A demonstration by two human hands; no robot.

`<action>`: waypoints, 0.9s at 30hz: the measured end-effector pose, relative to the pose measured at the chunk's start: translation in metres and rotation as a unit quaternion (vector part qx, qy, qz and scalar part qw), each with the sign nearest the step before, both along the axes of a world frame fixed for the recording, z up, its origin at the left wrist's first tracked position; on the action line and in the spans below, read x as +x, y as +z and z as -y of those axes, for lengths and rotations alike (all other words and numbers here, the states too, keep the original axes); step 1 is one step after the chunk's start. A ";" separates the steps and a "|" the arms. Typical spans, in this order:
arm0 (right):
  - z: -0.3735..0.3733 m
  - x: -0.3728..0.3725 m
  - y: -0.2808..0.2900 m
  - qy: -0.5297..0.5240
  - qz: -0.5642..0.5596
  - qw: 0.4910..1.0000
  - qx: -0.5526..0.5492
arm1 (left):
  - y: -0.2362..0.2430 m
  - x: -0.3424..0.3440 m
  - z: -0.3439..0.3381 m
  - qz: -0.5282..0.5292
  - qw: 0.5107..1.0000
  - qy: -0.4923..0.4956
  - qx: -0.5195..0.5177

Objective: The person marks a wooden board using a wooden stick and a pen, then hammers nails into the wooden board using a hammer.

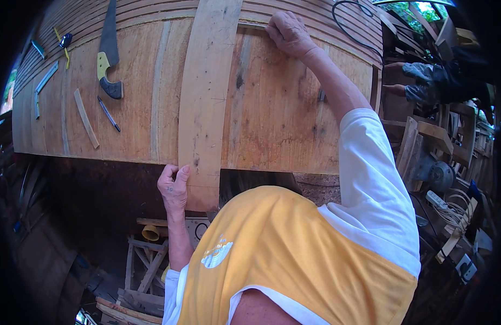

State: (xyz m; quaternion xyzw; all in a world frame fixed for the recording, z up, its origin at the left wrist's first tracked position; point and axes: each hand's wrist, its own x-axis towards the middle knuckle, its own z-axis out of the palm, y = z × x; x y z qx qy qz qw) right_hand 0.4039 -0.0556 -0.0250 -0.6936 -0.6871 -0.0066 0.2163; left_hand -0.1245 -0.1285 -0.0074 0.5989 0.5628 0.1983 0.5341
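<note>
A long pale wooden board point(208, 92) lies across the wooden workbench top point(283, 119), its near end jutting past the front edge. My left hand point(173, 188) is closed at the board's left edge, thumb against it and the other fingers curled. Farther off to the right, my right hand point(288, 33) rests with bent fingers where the flat panel meets the rows of thin slats point(310, 13). Whatever its fingers grip is hidden under them. Left of the board lie a handsaw point(109, 59) with a yellow and black handle, a pen point(108, 114) and a thin wood strip point(86, 119).
A folding rule point(44, 81) and a small blue tape measure point(65, 40) lie at the far left. A black cable point(340, 24) loops over the slats. Another person's legs point(421, 81) show at right, above scrap wood and a power strip point(437, 199). Wooden frames point(144, 265) stand below the bench.
</note>
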 end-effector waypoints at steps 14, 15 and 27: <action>0.130 -0.136 0.031 0.027 -0.049 0.998 -0.033 | 0.002 0.005 -0.004 0.015 1.000 -0.008 0.008; 0.144 -0.154 0.034 0.032 -0.057 0.996 -0.061 | 0.002 0.005 -0.003 0.012 1.000 -0.008 0.006; 0.188 -0.221 0.035 0.010 -0.039 0.997 -0.059 | -0.009 0.001 -0.002 0.032 0.999 -0.009 0.025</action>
